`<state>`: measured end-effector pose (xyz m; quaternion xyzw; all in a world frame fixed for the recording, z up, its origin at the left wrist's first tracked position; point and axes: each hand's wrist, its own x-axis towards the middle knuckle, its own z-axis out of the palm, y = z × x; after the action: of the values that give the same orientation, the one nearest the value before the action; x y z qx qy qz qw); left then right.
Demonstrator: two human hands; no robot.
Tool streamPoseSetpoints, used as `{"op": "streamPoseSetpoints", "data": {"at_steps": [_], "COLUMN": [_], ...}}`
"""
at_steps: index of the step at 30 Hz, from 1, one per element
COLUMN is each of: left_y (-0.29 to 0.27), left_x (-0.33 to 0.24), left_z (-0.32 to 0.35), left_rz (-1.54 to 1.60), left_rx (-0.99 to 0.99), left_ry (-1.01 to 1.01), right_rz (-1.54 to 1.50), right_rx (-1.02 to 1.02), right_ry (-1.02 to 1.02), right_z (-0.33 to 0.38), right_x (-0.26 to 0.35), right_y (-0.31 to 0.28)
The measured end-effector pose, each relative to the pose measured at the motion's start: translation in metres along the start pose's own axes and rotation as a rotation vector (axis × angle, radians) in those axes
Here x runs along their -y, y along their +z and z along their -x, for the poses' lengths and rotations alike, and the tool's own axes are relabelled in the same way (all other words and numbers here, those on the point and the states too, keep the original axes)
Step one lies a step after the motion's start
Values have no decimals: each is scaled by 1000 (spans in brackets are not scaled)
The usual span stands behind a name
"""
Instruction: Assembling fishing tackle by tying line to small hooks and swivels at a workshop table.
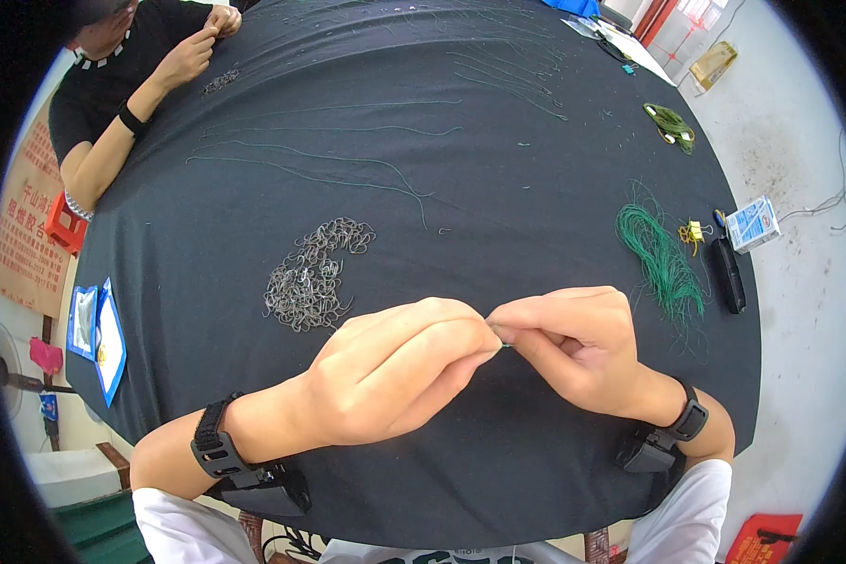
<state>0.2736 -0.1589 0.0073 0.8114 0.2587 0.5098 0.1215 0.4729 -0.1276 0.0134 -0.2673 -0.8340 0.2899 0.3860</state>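
Observation:
My left hand and my right hand meet fingertip to fingertip above the near part of the table. Both are closed in a pinch. A tiny bit of green line shows where the fingertips meet, at my right thumb. Whatever else is between the left fingers is hidden. Beyond my left hand lies a loose pile of small metal fish hooks. To the right of my right hand rests a bundle of green line.
A black cloth covers the round table. Cut green lines lie across its far side. Along the right edge are a yellow clip, a black case and a small box. Blue packets lie left. A co-worker sits far left.

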Motion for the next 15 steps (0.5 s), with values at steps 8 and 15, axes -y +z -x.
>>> {"op": "streamPoseSetpoints", "data": {"at_steps": [8, 15], "left_y": [-1, 0], "left_x": [0, 1], "left_z": [1, 0], "left_rz": [-24, -34], "left_rx": [-11, -10], "left_ry": [-5, 1], "right_rz": [63, 123], "right_rx": [97, 130], "right_ry": [-53, -107], "right_z": [0, 3], "right_x": [5, 6], "right_y": [-1, -1]}}
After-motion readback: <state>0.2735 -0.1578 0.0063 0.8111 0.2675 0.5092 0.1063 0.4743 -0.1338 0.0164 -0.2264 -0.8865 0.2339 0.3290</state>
